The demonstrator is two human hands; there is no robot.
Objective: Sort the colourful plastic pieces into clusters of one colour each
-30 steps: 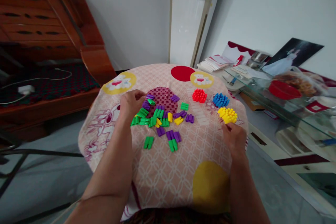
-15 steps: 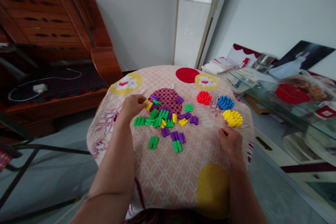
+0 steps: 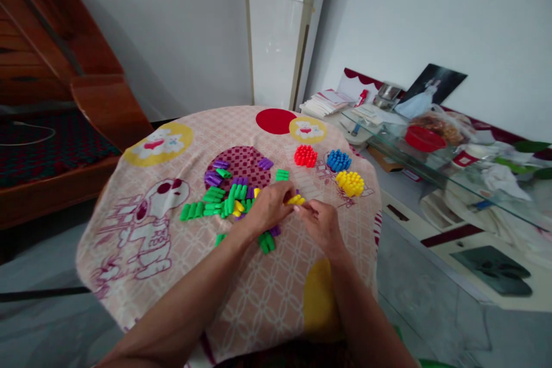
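Note:
My left hand (image 3: 272,203) is closed around a yellow building block (image 3: 295,199), held low over the cloth-covered table. The fingertips of my right hand (image 3: 321,223) pinch the near right end of that same block. Partly under and around my left hand lies a loose spread of green blocks (image 3: 192,210), purple blocks (image 3: 214,177) and a few yellow ones (image 3: 238,207). Beyond my right hand sit a red cluster of knobbed pieces (image 3: 305,156), a blue cluster (image 3: 338,160) and a yellow cluster (image 3: 349,183).
A patterned tablecloth (image 3: 254,305) covers the round table. To the right is a glass shelf (image 3: 435,169) with a red bowl (image 3: 425,138) and papers (image 3: 326,102). A wooden bench (image 3: 101,100) stands at left, a white air conditioner (image 3: 276,46) at the back.
My left hand has moved right with a yellow block, and my right hand has come left to meet it. The view has turned to the right.

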